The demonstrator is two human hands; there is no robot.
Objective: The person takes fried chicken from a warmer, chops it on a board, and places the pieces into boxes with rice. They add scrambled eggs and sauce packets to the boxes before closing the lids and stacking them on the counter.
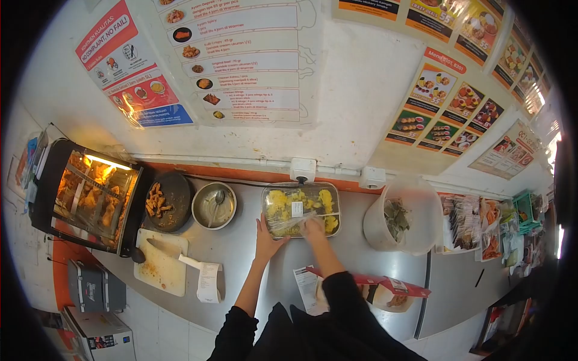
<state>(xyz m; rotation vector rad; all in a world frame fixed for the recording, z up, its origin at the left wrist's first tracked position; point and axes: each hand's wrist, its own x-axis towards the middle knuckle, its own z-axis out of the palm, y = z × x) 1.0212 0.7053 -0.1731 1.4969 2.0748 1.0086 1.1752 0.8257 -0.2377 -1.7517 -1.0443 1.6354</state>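
Container: clear tray of yellow food, film-covered, set at counter's back edge.
Left hand: spread flat against tray's front wall.
Right hand: film pinched.
Risk: film may be torn; steel bowl could be knocked.

A clear rectangular plastic container of yellow food sits at the back edge of the grey steel counter, against the wall. The left hand rests at its front left corner; the right hand lies on its front edge. Left of the container stands a round steel bowl with a spoon, and left of that a round dark pan of fried pieces. A black glass-fronted warming cabinet fills the counter's left end. In front of the pan lies a white cutting board, with a white paper receipt just to its right. Right of the container stands a translucent white plastic tub of leaves. An open red-edged cardboard box lies near the front edge.
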